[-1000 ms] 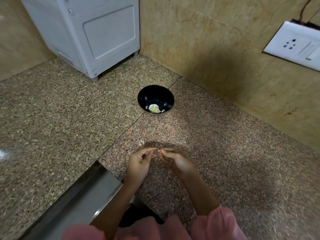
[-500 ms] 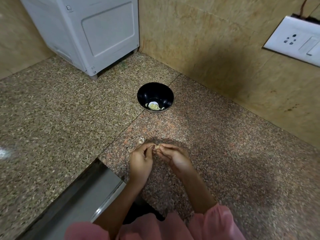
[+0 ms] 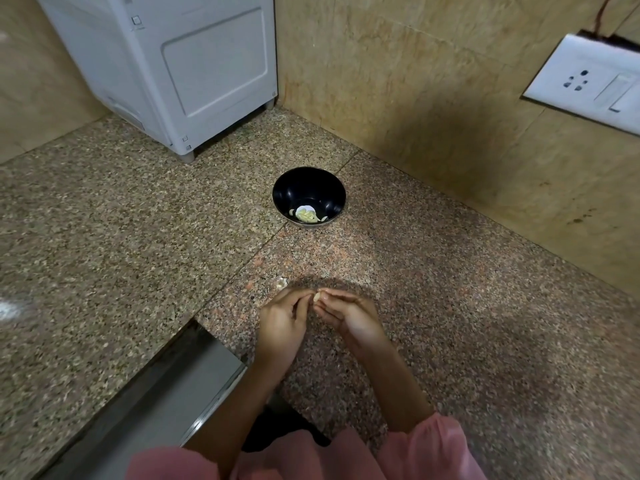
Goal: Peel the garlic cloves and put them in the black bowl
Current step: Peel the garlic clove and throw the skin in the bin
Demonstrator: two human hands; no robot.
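A black bowl [image 3: 309, 188] stands on the granite counter near the wall corner, with pale peeled garlic cloves [image 3: 307, 215] at its bottom. Closer to me, my left hand [image 3: 282, 323] and my right hand [image 3: 349, 315] meet fingertip to fingertip above the counter. Between them they pinch a small pale garlic clove [image 3: 316, 296], mostly hidden by the fingers. A scrap of garlic skin [image 3: 281, 282] lies on the counter just beyond my left hand.
A white appliance [image 3: 180, 71] stands at the back left corner. Tiled walls close the back and right, with a white socket plate [image 3: 585, 81] on the right wall. A steel sink edge [image 3: 194, 375] drops away at the front left.
Both hands stay together on the clove, with only small finger shifts. The camera has tilted slightly, so the bowl sits a little higher in view.
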